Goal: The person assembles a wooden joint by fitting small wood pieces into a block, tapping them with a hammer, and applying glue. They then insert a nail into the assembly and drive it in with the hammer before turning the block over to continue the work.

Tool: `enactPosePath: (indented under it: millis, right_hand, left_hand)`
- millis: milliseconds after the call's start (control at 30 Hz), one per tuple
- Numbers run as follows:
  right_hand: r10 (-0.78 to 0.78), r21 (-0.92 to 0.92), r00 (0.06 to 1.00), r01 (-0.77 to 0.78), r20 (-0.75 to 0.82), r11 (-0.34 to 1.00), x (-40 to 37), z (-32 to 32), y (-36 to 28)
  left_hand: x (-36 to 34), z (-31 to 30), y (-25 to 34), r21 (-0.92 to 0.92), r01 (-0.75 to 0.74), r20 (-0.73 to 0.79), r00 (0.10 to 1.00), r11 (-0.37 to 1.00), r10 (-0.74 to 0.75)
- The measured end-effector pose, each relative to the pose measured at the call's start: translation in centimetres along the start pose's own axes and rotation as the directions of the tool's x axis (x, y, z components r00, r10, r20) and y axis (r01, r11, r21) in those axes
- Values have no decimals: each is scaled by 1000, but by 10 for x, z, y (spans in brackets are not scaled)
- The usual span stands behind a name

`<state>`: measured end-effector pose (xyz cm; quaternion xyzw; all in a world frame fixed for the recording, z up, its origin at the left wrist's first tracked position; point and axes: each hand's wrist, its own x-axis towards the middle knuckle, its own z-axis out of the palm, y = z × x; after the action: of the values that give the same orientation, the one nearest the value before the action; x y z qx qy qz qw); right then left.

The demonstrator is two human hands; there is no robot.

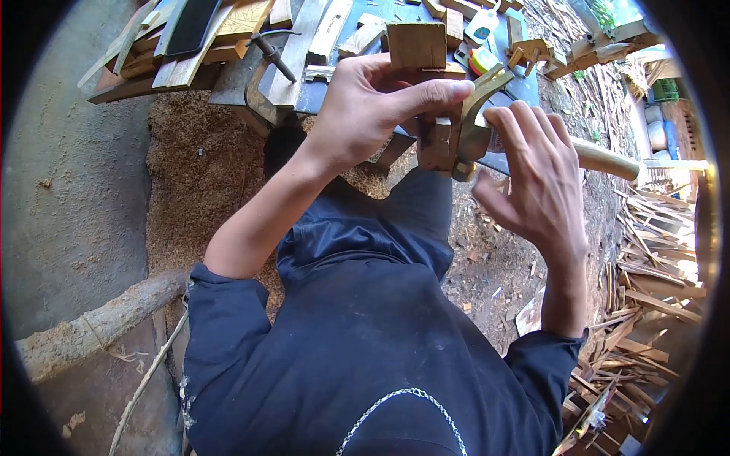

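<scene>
My left hand [370,106] is closed around a small wooden piece made of joined blocks [417,47], its thumb stretched across the wood toward the right. Beside that piece stands a curved wooden part [475,125], close to the fingertips of my right hand [536,163]. The right hand's fingers are bent and its thumb is held apart, with nothing visible between them. Behind the right hand a round wooden handle [608,158] sticks out to the right; its other end is hidden.
A metal clamp [271,57] sits at the workbench edge [228,90], left of my hands. A phone [192,27] lies on boards at the upper left. White glue bottle [482,27] stands at the back. Sawdust and wood scraps [658,266] cover the ground.
</scene>
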<state>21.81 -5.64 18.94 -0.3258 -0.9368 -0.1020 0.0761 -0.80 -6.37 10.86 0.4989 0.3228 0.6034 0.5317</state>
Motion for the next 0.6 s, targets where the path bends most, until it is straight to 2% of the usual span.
enactPosePath:
  millis: [100, 200, 333, 433, 533, 600]
  right_hand:
    - [26, -21, 999, -26, -21, 999, -1, 9, -1]
    - [31, -66, 991, -40, -128, 997, 4, 15, -8]
    - [50, -32, 993, -54, -107, 998, 3, 17, -11]
    - [48, 3, 994, -48, -102, 999, 1, 20, -9]
    - [21, 17, 995, -19, -99, 1000, 0, 21, -7]
    - [-1, 9, 997, 2, -78, 1000, -1, 19, -7]
  left_hand:
    - [-1, 2, -2, 9, -7, 4, 1000, 1000, 7]
    - [-3, 5, -2, -12, -1, 5, 1000, 1000, 2]
    - [-5, 7, 5, 12, 82, 2, 997, 997, -82]
    - [-4, 6, -5, -62, 26, 2, 1000, 998, -26]
    - [-6, 2, -1, -101, 98, 31, 995, 990, -96]
    - [-6, -1, -2, -66, 95, 44, 995, 993, -92]
